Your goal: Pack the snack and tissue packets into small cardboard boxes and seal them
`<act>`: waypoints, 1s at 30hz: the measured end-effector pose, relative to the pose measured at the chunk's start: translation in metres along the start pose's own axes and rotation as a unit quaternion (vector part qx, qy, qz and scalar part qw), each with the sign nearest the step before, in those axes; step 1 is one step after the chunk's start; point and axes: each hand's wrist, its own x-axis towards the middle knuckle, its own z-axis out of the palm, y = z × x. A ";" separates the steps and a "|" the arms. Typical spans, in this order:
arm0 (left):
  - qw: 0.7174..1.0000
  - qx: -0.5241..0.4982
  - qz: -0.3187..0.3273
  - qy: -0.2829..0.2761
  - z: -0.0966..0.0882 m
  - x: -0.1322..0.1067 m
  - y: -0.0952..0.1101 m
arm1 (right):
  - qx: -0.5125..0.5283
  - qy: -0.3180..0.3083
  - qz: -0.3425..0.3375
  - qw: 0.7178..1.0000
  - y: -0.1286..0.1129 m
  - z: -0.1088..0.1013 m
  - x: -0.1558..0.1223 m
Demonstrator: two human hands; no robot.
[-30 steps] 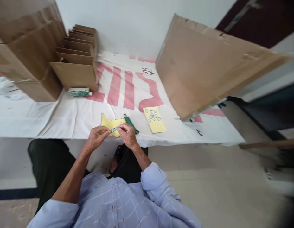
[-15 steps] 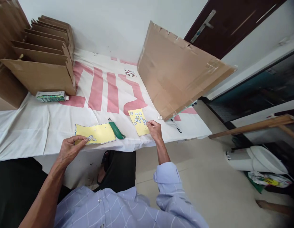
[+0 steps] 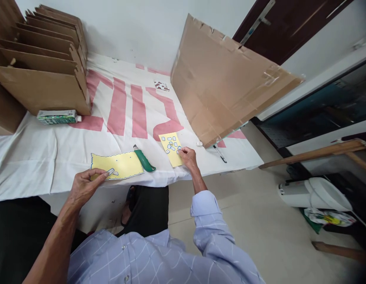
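My left hand (image 3: 86, 186) rests at the table's front edge, thumb and forefinger pinched on a small pale paper piece (image 3: 111, 171). Under its fingertips lies a yellow paper sheet (image 3: 128, 160) with a wavy, blue-outlined border; a second small pale piece lies on it. My right hand (image 3: 189, 158) is closed in a pinch at the right edge of a smaller yellow card (image 3: 174, 159). Several small blue-outlined paper pieces lie on that card, one right at the fingertips. Between the two papers is a green-handled utility knife (image 3: 144, 160), touching the sheet's right end.
A large cardboard panel (image 3: 224, 86) leans at the right, with a black pen (image 3: 220, 154) beside its base. Cardboard dividers (image 3: 41, 85) stand at the left behind a green-and-white carton (image 3: 57, 117). A patterned card (image 3: 161, 85) lies farther back. A white bucket (image 3: 316, 193) is on the floor.
The view has shifted slightly. My right hand has moved a little left and up along the small card's edge. My left hand keeps its pinch over the yellow sheet.
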 end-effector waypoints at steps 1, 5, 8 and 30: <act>1.000 0.000 -0.001 0.001 0.000 0.000 0.000 | -0.011 0.000 0.001 1.000 0.000 0.001 0.001; 1.000 -0.003 0.004 0.006 0.001 -0.001 0.002 | -0.056 0.005 0.007 0.998 -0.002 0.002 0.004; 1.000 -0.001 0.009 0.006 0.001 -0.002 0.004 | -0.088 0.011 0.013 0.996 -0.003 0.002 0.005; 0.999 -0.042 0.024 -0.003 0.007 -0.002 0.014 | -0.150 0.054 -0.065 0.985 -0.016 0.004 -0.009</act>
